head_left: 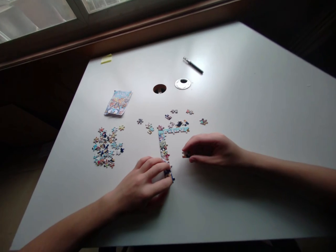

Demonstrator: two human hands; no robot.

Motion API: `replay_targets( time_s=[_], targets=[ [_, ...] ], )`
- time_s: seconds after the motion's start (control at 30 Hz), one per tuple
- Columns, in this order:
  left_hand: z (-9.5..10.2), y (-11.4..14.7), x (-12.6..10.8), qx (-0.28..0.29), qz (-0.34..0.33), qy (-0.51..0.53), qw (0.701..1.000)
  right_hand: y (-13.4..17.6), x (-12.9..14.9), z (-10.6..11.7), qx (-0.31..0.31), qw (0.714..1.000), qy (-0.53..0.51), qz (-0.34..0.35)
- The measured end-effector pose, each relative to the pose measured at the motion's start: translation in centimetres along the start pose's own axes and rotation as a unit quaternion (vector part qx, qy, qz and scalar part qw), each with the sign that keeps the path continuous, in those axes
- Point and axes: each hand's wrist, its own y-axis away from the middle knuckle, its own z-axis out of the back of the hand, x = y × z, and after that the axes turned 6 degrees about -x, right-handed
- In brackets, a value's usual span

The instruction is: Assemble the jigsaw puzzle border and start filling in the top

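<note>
Observe a white bench (pixel 262 105) across most of the frame. At centre, find the joined puzzle strip (pixel 164 148) flat on the surface, with a longer run downward and a shorter, light-blue run to the right, forming a corner at upper left.

At lower centre, record the left hand (pixel 145 178) over the bottom end of the strip, with thumb and forefinger apart to either side of the end pieces. Unable to tell whether gripping or merely resting there.

To the right of centre, record the right hand (pixel 217 148) with fingers together on a small puzzle piece (pixel 185 154), clamped between thumb and forefinger at the tips. Mark as apart from the strip, right of its downward run and below its upper run. Unable to make out its full pattern.

Left of centre, note a loose pile (pixel 105 149) of mixed-colour pieces, well apart from the strip. Above and beside the upper run, note scattered pieces (pixel 203 121), some single, some apparently linked; too small to read in detail.

Above the pile, note a printed leaflet (pixel 118 103) with a crowded colour picture. At upper centre, log a round hole (pixel 156 88) in the bench, a silver disc (pixel 181 85) with a dark opening just to its right, and a black pen (pixel 196 67) with a clear end further up. At upper left, log a yellow slip (pixel 106 58) at the bench edge and a window (pixel 36 17) beyond.
</note>
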Motion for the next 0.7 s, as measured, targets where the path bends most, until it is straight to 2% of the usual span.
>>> replay_targets(
  time_s=[0.07,0.2,0.3,0.37,0.4,0.43,0.5,0.53,0.63,0.7],
  targets=[
    [0.1,-0.1,-0.1,0.002,0.001,-0.001,1.0,0.1,0.0,0.0,0.026,0.997,0.059,0.052],
    [0.1,-0.1,-0.1,-0.002,-0.001,-0.003,1.0,0.4,0.0,-0.2,0.081,0.984,0.101,0.12],
    [0.0,-0.1,0.0,-0.002,-0.003,-0.003,1.0,0.4,0.1,-0.1,0.083,0.975,0.128,0.158],
    [0.0,-0.1,0.0,-0.001,0.0,-0.002,1.0,0.0,-0.1,0.6,0.027,0.968,0.165,0.188],
    [0.0,-0.1,0.0,-0.002,0.001,-0.001,1.0,-0.3,-0.3,1.1,-0.025,0.96,0.194,0.201],
    [0.0,-0.2,-0.1,-0.004,0.002,-0.001,1.0,-0.7,-0.6,1.8,-0.095,0.945,0.229,0.213],
    [0.0,-0.2,-0.1,-0.009,0.003,0.001,1.0,-1.4,-1.3,3.2,-0.235,0.903,0.316,0.174],
    [0.0,-0.3,-0.2,-0.011,0.003,0.001,1.0,-1.7,-1.7,3.8,-0.271,0.881,0.358,0.15],
    [0.0,-0.3,-0.3,-0.014,0.006,0.001,1.0,-2.0,-2.8,4.9,-0.23,0.843,0.472,0.116],
    [-0.1,-0.3,-0.3,-0.013,0.006,0.0,1.0,-1.9,-3.1,4.9,-0.217,0.828,0.506,0.109]
  ],
)
